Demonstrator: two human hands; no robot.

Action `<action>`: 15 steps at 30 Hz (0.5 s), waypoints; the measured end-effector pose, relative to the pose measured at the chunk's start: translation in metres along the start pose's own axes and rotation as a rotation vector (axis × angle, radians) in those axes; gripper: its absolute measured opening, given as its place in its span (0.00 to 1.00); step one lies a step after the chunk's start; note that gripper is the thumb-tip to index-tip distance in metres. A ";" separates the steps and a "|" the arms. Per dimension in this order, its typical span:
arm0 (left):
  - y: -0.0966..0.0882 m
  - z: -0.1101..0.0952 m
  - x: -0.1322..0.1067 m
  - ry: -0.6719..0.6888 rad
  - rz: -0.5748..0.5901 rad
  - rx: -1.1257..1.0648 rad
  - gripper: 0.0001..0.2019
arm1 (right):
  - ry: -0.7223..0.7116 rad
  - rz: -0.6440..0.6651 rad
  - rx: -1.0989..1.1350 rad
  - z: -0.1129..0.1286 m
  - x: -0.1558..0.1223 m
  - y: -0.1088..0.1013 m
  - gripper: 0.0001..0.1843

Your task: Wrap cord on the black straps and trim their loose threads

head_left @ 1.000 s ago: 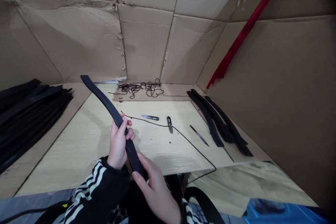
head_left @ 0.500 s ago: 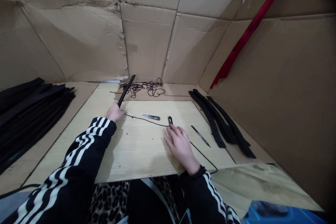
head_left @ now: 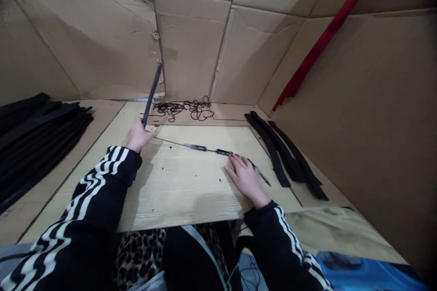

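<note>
My left hand (head_left: 137, 135) is stretched forward over the wooden board (head_left: 180, 186) and closed round a long black strap (head_left: 151, 95), whose free end points up against the cardboard wall. My right hand (head_left: 245, 176) lies flat on the board, fingers spread, its fingertips touching a small black thread snip (head_left: 225, 152). A thin black cord (head_left: 170, 142) runs taut along the board from my left hand to the snip. A second, silver snip (head_left: 195, 147) lies on that line between my hands. A slim metal tool (head_left: 262, 176) lies just right of my right hand.
A stack of black straps (head_left: 37, 132) fills the left side. Several more black straps (head_left: 287, 154) lie at the right. A tangle of black cord (head_left: 184, 110) sits at the back by the cardboard walls (head_left: 191, 41). A red bar (head_left: 321, 41) leans at the right.
My left hand has swung the strap's end upward and moved slightly left. My right hand slid right to the black snip, which has turned sideways, and the cord has been pulled straight.
</note>
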State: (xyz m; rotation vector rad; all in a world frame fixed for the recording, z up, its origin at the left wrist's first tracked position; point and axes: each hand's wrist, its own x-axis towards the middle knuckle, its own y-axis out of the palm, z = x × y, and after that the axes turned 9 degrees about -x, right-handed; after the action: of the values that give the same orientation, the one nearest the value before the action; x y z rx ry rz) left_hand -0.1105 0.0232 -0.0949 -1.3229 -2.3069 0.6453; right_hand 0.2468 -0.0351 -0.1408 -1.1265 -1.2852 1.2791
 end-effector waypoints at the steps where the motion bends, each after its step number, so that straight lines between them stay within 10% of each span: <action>1: -0.007 -0.005 -0.003 0.023 -0.030 -0.047 0.26 | 0.018 -0.003 -0.011 -0.004 0.002 0.000 0.28; 8: -0.061 -0.051 -0.035 0.195 -0.165 -0.355 0.23 | 0.138 -0.018 -0.037 -0.020 0.009 0.002 0.31; 15: -0.125 -0.073 -0.068 0.541 -0.563 -0.611 0.25 | 0.142 -0.026 -0.032 -0.024 0.012 0.002 0.32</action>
State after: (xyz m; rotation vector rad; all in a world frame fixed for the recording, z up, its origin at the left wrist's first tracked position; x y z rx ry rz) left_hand -0.1248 -0.0778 0.0287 -0.8232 -2.2925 -0.5698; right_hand 0.2698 -0.0210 -0.1429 -1.1980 -1.2147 1.1419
